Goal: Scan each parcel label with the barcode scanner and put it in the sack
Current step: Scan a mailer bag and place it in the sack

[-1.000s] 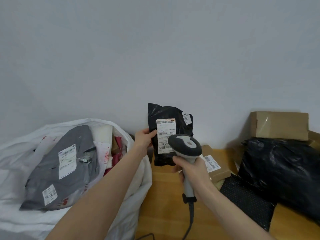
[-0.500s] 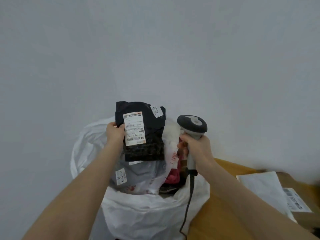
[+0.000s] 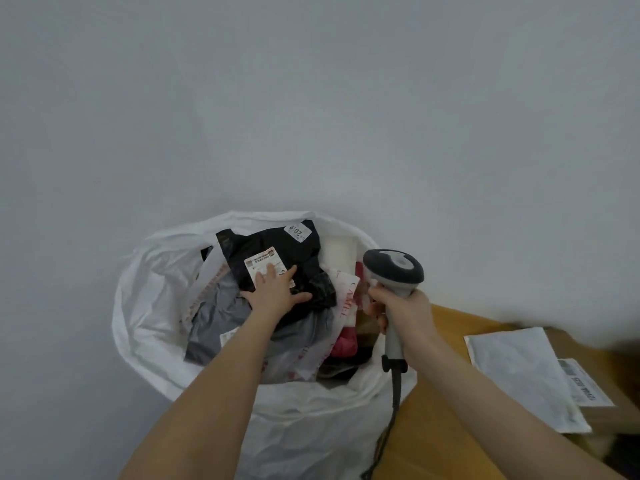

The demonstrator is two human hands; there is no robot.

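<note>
- White sack (image 3: 138,306): seen at 6 o'clock of the view, mouth open, heaped with grey, white and red mailers close to the rim.
- Wooden table (image 3: 446,427): seen at 4 o'clock, set against the sack's side. A white mailer (image 3: 519,375) is laid on it and is judged not yet scanned.
- Black parcel (image 3: 277,242): laid on top of the heap inside the sack, toward 12 o'clock of the mouth, with its label (image 3: 263,263) turned up.
- Barcode scanner (image 3: 393,268): held upright at 3 o'clock of the mouth, its cable hung down past the sack's edge.
- Left hand (image 3: 273,294): laid flat on the parcel, fingers straight and spread, nothing gripped.
- Right hand (image 3: 405,317): wrapped fully round the scanner's handle.
- Risk: the parcel is perched high on a slick, loose pile, so it may be tipped over the rim once the palm is lifted.
- Risk: the cable may be snagged on the soft rim, and the sack dragged or slumped.
</note>
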